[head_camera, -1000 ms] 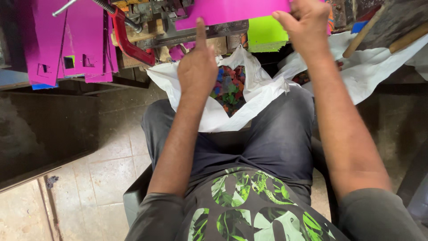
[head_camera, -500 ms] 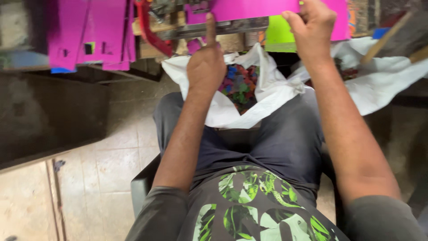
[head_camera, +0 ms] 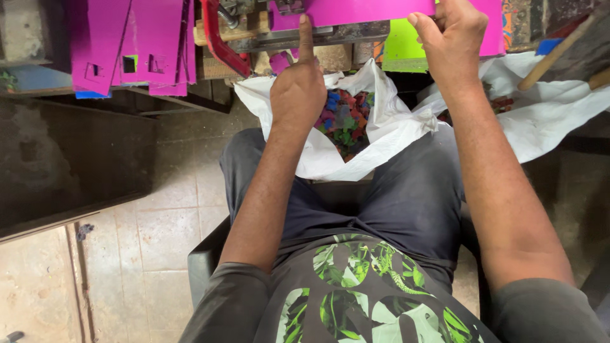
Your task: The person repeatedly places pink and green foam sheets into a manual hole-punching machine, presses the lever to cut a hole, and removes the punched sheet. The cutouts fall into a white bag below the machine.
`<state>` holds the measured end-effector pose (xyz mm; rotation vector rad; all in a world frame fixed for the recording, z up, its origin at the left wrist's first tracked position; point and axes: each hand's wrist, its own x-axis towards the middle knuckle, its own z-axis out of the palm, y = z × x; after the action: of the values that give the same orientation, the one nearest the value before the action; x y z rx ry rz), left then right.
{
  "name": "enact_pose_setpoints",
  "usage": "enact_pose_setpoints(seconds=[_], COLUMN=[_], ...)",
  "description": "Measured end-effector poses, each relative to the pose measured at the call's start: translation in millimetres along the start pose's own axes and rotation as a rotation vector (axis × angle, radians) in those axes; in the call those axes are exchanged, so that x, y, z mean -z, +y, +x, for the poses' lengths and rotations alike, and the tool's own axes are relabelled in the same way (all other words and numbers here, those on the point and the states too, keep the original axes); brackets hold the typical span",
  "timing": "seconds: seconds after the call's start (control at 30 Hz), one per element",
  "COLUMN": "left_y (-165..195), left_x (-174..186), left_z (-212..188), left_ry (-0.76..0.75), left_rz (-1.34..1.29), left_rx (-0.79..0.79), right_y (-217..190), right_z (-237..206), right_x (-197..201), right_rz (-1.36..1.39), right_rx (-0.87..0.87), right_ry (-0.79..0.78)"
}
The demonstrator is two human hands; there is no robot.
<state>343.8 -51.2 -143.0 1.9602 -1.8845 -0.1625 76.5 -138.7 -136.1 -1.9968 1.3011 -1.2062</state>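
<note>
**Pink sheet in the press, finger close**

My left hand (head_camera: 297,89) has 1 finger out, tip pressing the pink sheet (head_camera: 356,11) onto the metal press (head_camera: 305,33); rest curled, holding nothing. Right hand (head_camera: 452,35) is closed on the sheet's edge. Risk, imo: fingertip sits near the punch, could get nipped. Sheet may skew w/ uneven pull. Scraps drop into the white bag (head_camera: 394,127).

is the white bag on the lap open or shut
Open: the white bag gapes at the top, showing colourful scraps inside, just below the left hand.
</note>
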Motion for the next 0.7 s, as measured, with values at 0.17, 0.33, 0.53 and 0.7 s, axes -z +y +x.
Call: enact_pose_setpoints(seconds=[0.17, 0.33, 0.53, 0.7], left_y=[1.9, 2.9, 3.4, 4.2], left_x=[3.8, 4.8, 4.5, 6.9], left_z=[0.6, 1.2, 2.0, 2.0], left_ry=[-0.045, -0.053, -0.054, -0.093], left_rz=[-0.013, -0.007, 0.003, 0.000], left_rx=[0.026, 0.031, 0.030, 0.044], right_y=[0.0, -0.9, -3.7, -4.5], right_z=[0.6, 1.1, 2.6, 2.6], right_x=[0.3, 1.4, 1.2, 2.3], right_rz=[0.035, 0.033, 0.171, 0.289], right_rx=[-0.039, -0.012, -0.141, -0.151], right_ry=[0.000, -0.007, -0.010, -0.012])
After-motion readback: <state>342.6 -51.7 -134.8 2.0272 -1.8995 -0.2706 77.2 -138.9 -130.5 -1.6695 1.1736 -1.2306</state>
